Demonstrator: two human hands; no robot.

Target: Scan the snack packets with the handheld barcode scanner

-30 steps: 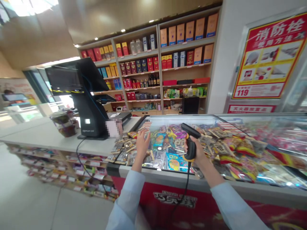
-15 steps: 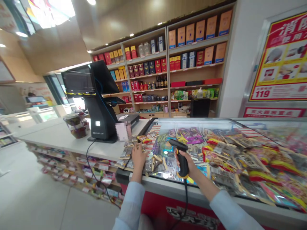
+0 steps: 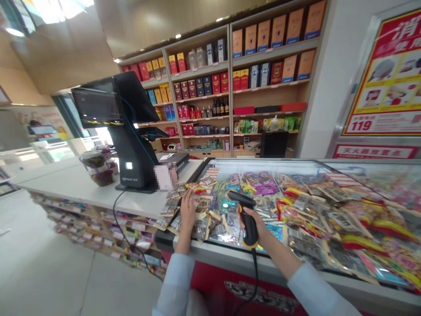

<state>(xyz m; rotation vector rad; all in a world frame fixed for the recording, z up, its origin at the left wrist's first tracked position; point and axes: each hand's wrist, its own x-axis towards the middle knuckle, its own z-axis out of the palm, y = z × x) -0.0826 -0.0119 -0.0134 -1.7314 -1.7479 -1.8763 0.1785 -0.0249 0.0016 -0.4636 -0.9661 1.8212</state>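
My right hand (image 3: 259,226) is wrapped round the grip of a black barcode scanner (image 3: 245,213) with a yellow base and a trailing cable, its head pointing left over the freezer lid. My left hand (image 3: 188,210) lies flat with fingers stretched on a spread of snack packets (image 3: 200,215) piled on the glass top of the chest freezer (image 3: 230,259). More packets (image 3: 171,206) spill onto the white counter beside it.
A black checkout terminal (image 3: 126,131) with two screens stands on the white counter (image 3: 72,186), plastic jars (image 3: 97,166) to its left. Shelves of boxed goods and bottles (image 3: 230,83) fill the back wall. A red fire poster (image 3: 384,87) hangs at right.
The scanner has come down and left, closer to the packets under my left hand. My left hand has lowered onto the packets at the freezer's left end.
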